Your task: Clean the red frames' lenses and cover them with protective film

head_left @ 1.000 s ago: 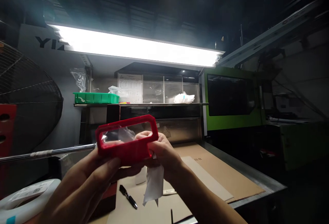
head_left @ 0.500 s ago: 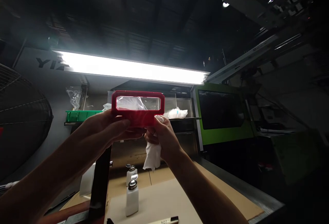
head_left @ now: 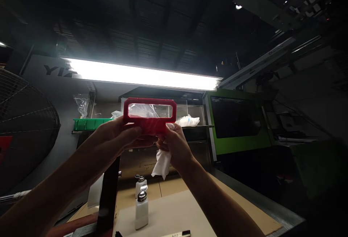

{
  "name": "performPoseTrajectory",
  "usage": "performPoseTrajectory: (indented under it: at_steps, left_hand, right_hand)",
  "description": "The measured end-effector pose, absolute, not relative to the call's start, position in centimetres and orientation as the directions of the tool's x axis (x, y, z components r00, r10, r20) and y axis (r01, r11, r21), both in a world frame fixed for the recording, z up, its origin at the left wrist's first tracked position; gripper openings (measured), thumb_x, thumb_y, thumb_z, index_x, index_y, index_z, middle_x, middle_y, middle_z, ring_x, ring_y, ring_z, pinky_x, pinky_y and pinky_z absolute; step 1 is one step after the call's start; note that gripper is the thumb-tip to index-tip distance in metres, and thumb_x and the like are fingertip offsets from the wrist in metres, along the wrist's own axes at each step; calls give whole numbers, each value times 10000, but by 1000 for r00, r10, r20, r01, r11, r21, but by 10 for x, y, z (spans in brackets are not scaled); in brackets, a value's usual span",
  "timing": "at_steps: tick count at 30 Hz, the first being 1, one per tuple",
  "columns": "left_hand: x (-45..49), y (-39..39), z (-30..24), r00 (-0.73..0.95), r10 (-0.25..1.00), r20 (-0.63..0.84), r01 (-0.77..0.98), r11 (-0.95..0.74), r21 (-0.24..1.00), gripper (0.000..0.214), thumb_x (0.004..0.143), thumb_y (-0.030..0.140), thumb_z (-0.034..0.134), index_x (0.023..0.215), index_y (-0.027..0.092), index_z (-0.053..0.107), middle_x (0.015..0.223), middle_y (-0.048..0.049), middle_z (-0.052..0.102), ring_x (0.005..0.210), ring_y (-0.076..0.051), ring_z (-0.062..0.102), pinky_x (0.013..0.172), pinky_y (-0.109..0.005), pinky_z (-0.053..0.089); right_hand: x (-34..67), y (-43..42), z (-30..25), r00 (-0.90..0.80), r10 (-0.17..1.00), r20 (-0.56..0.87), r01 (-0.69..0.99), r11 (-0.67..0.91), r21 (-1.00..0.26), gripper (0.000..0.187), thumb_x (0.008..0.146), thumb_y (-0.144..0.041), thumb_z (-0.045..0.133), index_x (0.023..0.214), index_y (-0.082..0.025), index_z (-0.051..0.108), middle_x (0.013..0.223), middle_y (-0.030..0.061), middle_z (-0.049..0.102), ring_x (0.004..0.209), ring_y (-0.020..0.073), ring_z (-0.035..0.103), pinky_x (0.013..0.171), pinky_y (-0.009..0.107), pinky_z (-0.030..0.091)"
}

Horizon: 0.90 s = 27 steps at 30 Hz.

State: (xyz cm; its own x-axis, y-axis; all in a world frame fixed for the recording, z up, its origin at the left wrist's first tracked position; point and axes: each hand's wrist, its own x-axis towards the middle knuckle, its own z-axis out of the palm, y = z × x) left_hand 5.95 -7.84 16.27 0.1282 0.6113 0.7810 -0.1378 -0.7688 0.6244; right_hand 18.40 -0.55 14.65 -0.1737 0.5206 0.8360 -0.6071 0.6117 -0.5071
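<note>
A red plastic part (head_left: 152, 125) with a long rectangular window is held up in front of me, just below the bright lamp. My left hand (head_left: 122, 133) grips its left side and lower edge, thumb across the front. At its lower right corner, my right hand (head_left: 175, 144) has fingers closed on the part. A white cloth (head_left: 162, 164), perhaps a tissue, hangs down from the same right hand. Some fingertips of both hands are hidden behind the red part.
Two white pump bottles (head_left: 141, 213) with metal tops stand on the cardboard-covered bench, near a marker (head_left: 178, 234). A tube lamp (head_left: 144, 74) spans overhead. A green bin (head_left: 89, 124) sits on the shelf. The fan (head_left: 27, 117) is left, a green machine (head_left: 239, 121) right.
The whole view has shifted slightly, so hands, red part and bench appear a little further right and lower. Both hands keep the same hold, and the cloth still hangs.
</note>
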Motion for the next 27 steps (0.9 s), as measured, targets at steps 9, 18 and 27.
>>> performPoseTrajectory:
  at_steps: [9,18,27]
  left_hand:
    - [44,-61,159,203,568,798,11,-816,578,480,709,189,622,1189,203,604,1070,-71,724,909,-233,687,699,-281,565]
    - [51,-63,157,224,599,769,-43,-782,622,383,685,147,604,1062,180,666,1086,-61,714,981,-239,658,741,-291,563]
    - [51,-56,154,208,585,783,-72,-790,609,308,757,270,651,1052,186,679,939,-28,756,827,-194,701,783,-326,571]
  right_hand:
    - [192,-4,151,-317,503,804,-523,615,-590,241,581,-217,577,443,-180,383,370,-108,323,334,2,230,334,161,148]
    - [194,5,149,-357,503,787,-502,607,-616,296,583,-206,616,406,-168,382,363,-97,351,327,-4,227,328,160,130]
    - [202,3,133,-143,433,890,-530,726,-438,312,790,-402,621,610,-179,496,417,-97,411,338,18,252,321,168,165]
